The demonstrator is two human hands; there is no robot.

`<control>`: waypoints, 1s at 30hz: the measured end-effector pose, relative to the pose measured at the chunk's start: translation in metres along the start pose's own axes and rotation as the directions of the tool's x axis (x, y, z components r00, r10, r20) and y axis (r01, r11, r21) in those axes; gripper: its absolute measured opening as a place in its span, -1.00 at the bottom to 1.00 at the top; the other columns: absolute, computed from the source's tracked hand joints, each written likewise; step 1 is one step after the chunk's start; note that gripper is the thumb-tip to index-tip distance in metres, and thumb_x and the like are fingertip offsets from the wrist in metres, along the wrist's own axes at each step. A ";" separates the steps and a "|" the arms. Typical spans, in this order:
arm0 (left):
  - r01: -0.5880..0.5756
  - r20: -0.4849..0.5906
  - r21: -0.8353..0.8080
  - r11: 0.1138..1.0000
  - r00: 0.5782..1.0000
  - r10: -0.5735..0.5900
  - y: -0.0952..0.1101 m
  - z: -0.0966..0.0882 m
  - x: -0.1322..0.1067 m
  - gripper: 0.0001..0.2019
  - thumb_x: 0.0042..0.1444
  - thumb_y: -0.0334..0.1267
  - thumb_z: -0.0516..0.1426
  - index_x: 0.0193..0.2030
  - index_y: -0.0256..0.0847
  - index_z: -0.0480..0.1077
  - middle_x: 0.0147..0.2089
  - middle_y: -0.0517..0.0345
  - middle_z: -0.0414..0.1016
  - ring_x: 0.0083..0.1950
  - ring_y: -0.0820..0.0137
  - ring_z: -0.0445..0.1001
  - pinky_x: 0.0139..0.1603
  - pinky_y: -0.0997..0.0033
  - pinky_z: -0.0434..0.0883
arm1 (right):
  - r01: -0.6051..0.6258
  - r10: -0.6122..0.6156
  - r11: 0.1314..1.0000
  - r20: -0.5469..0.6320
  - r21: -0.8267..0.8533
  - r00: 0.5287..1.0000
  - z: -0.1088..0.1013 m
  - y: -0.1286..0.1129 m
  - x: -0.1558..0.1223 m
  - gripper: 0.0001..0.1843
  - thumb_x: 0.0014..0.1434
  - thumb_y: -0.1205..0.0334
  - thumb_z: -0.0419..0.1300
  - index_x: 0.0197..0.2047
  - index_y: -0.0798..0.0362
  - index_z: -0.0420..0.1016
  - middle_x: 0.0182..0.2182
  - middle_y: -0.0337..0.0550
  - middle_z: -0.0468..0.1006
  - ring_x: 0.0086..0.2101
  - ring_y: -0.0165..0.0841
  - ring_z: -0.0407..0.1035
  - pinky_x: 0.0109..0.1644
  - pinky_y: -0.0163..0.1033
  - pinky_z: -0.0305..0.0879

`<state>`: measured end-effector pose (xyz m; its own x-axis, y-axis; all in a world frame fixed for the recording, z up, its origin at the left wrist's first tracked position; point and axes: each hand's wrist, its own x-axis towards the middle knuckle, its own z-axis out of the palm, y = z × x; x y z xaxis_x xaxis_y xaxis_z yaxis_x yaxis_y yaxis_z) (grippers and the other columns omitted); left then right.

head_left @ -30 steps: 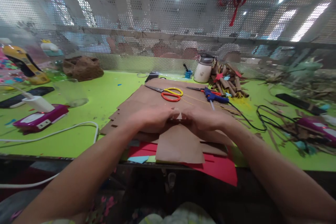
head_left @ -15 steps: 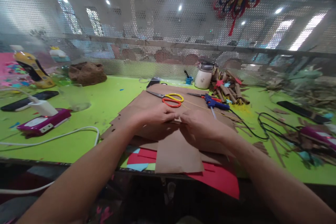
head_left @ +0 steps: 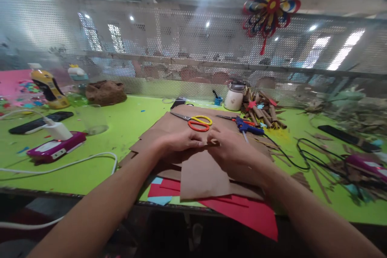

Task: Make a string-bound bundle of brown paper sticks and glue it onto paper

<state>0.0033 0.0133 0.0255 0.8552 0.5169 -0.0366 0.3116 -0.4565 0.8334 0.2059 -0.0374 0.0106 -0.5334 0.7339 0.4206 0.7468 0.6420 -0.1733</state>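
My left hand (head_left: 178,143) and my right hand (head_left: 234,150) meet over a stack of brown paper sheets (head_left: 202,171) on the green table (head_left: 121,125). Both pinch the far edge of the top brown sheet between curled fingertips, which almost touch each other. The sheet's near end hangs over red paper (head_left: 250,213) at the table's front edge. Just beyond my fingers lie orange and yellow scissors (head_left: 196,122) and a blue glue gun (head_left: 246,126).
A white jar (head_left: 233,97) and brown paper rolls (head_left: 263,109) stand at the back. At left are a pink device (head_left: 56,148) with a white charger and cable, and a black phone (head_left: 36,122). Black cable (head_left: 305,151) and scraps lie right. A paper pinwheel (head_left: 271,4) hangs on the mesh wall.
The view has tilted upward, showing more of the mesh wall and pinwheel. My hands stay together on the brown sheet; the right hand has shifted slightly over it.
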 end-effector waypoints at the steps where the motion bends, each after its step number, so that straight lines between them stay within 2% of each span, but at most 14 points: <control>1: 0.024 0.010 0.001 1.000 1.000 -0.024 0.002 0.001 -0.001 -0.73 0.17 -0.12 0.04 -0.38 -0.28 0.40 -0.42 0.15 0.33 -0.38 0.47 0.24 -0.31 0.45 0.21 | -0.035 0.031 0.995 0.048 0.091 0.998 -0.002 0.003 0.000 -0.83 0.11 0.25 0.16 -0.18 0.07 0.42 -0.21 -0.07 0.44 -0.24 -0.31 0.31 -0.20 -0.22 0.27; 3: 0.022 0.062 0.024 0.999 0.998 -0.024 0.006 0.004 -0.001 -0.74 0.17 -0.12 0.03 -0.31 -0.26 0.42 -0.37 0.15 0.36 -0.34 0.46 0.26 -0.27 0.45 0.22 | -0.089 0.045 0.960 0.167 0.267 0.985 -0.007 0.010 0.001 -0.75 0.14 0.14 0.15 -0.13 0.07 0.43 -0.23 -0.09 0.47 -0.28 -0.35 0.33 -0.25 -0.28 0.25; 5: 0.006 0.073 0.035 0.999 0.997 -0.008 0.011 0.007 -0.001 -0.72 0.18 -0.11 0.02 -0.25 -0.26 0.43 -0.33 0.13 0.38 -0.31 0.44 0.28 -0.26 0.45 0.22 | -0.129 0.026 0.920 0.270 0.371 0.962 -0.012 0.015 0.003 -0.71 0.19 0.07 0.08 -0.17 0.08 0.45 -0.29 -0.12 0.50 -0.32 -0.37 0.33 -0.28 -0.31 0.22; 7: 0.006 0.039 0.059 0.998 0.999 -0.008 0.015 0.010 -0.001 -0.70 0.18 -0.09 0.00 -0.22 -0.26 0.42 -0.31 0.12 0.40 -0.31 0.43 0.28 -0.28 0.44 0.21 | -0.185 0.036 0.897 0.350 0.402 0.936 -0.014 0.018 0.004 -0.61 0.24 0.01 -0.02 -0.30 0.13 0.47 -0.42 -0.15 0.48 -0.40 -0.39 0.30 -0.34 -0.32 0.18; 10: 0.015 -0.023 0.131 0.991 1.000 -0.012 0.018 0.013 -0.001 -0.72 0.17 -0.12 0.01 -0.19 -0.27 0.41 -0.28 0.12 0.41 -0.28 0.41 0.29 -0.26 0.44 0.21 | -0.257 0.054 0.858 0.420 0.445 0.906 -0.014 0.021 0.005 -0.50 0.25 -0.08 -0.08 -0.46 0.15 0.39 -0.58 -0.25 0.33 -0.53 -0.47 0.18 -0.46 -0.35 0.07; 14: 0.031 -0.043 0.230 0.973 0.999 -0.021 0.019 0.014 -0.001 -0.75 0.17 -0.13 0.00 -0.23 -0.25 0.38 -0.29 0.15 0.40 -0.29 0.44 0.28 -0.27 0.46 0.21 | -0.215 -0.011 0.841 0.413 0.496 0.910 -0.014 0.023 0.004 -0.53 0.24 -0.08 -0.06 -0.49 0.12 0.32 -0.60 -0.31 0.26 -0.55 -0.51 0.11 -0.47 -0.37 0.01; 18: -0.026 -0.014 0.274 0.961 0.999 0.031 0.015 0.011 0.001 -0.75 0.18 -0.11 -0.01 -0.25 -0.25 0.36 -0.33 0.16 0.37 -0.30 0.44 0.28 -0.28 0.47 0.22 | -0.164 -0.030 0.874 0.387 0.458 0.922 -0.016 0.024 0.004 -0.56 0.23 -0.04 -0.04 -0.50 0.12 0.31 -0.61 -0.33 0.19 -0.56 -0.52 0.06 -0.49 -0.38 -0.05; 23: -0.073 -0.006 0.286 0.956 0.997 0.078 0.010 0.010 0.004 -0.73 0.18 -0.09 0.00 -0.24 -0.26 0.38 -0.32 0.16 0.38 -0.28 0.43 0.30 -0.26 0.47 0.23 | -0.137 -0.051 0.869 0.360 0.476 0.931 -0.016 0.026 0.004 -0.57 0.21 -0.01 -0.01 -0.51 0.14 0.34 -0.61 -0.34 0.12 -0.56 -0.52 0.00 -0.50 -0.37 -0.08; 27: -0.086 -0.031 0.231 0.969 0.995 0.096 0.006 0.011 0.005 -0.72 0.18 -0.08 0.00 -0.24 -0.25 0.38 -0.31 0.15 0.38 -0.27 0.43 0.30 -0.25 0.48 0.24 | -0.127 -0.038 0.856 0.305 0.501 0.952 -0.015 0.027 0.003 -0.57 0.20 -0.03 0.01 -0.45 0.15 0.41 -0.59 -0.31 0.23 -0.54 -0.51 0.09 -0.48 -0.38 -0.01; 30: -0.111 -0.028 0.180 0.977 0.993 0.118 0.007 0.011 0.005 -0.73 0.19 -0.10 0.00 -0.23 -0.25 0.38 -0.31 0.14 0.39 -0.27 0.43 0.29 -0.24 0.47 0.24 | -0.139 -0.077 0.819 0.347 0.556 0.935 -0.018 0.027 0.002 -0.56 0.21 -0.07 -0.01 -0.33 0.15 0.45 -0.55 -0.27 0.32 -0.52 -0.49 0.18 -0.45 -0.38 0.08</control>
<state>0.0140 0.0044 0.0246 0.8740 0.4798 0.0771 0.2844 -0.6337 0.7194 0.2320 -0.0224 0.0225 -0.6937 0.7137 0.0973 0.4654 0.5472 -0.6957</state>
